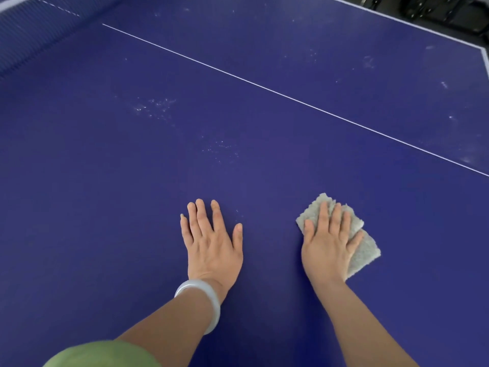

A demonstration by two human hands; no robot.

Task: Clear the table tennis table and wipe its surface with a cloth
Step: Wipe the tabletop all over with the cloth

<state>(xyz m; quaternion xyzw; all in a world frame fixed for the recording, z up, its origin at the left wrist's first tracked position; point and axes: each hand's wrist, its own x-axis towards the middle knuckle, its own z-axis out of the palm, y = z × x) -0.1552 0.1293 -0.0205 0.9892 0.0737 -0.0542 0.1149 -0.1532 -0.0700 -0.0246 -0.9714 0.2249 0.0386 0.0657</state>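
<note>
The blue table tennis table [132, 194] fills the head view, with a thin white centre line [291, 98] running across it. My right hand [328, 242] lies flat with straight fingers on a folded grey fluffy cloth [366, 251], pressing it onto the surface near me. My left hand [211, 242] rests flat on the bare table to the left of the cloth, fingers spread, a pale bangle on its wrist. Whitish dusty specks [156, 107] mark the surface further out.
The net [23, 35] stands at the far left. The table's white edge line [485, 58] and corner are at the upper right, with dark cases [436, 11] on the floor beyond it.
</note>
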